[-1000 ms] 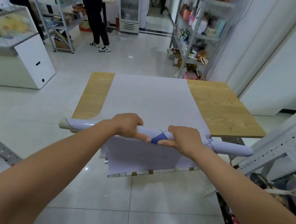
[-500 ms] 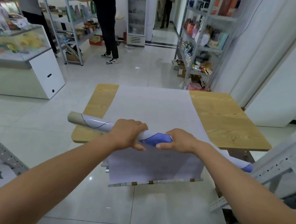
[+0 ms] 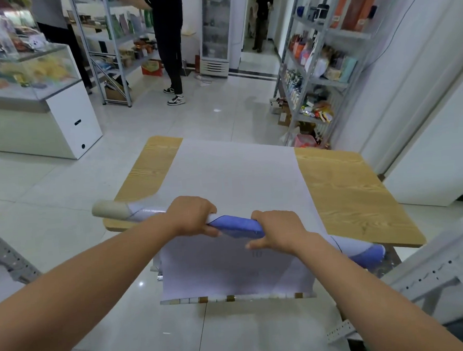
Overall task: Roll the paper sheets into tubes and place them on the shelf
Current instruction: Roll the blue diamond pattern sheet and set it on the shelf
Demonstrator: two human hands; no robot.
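Cardboard end pokes out left as the paper tube [image 3: 234, 225] slants over the near tabletop [image 3: 347, 190] edge. Left grip [image 3: 192, 215] curls round it, right grip [image 3: 278, 230] wraps it just beside, above the draped paper sheet [image 3: 236, 180].

Left hand [image 3: 192, 215], right hand [image 3: 278, 230] — both curled, knuckles up.

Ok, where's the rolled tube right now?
In the head view, the tube is held crosswise at the near edge of the table, over the flat sheet, gripped by the left hand and right hand.
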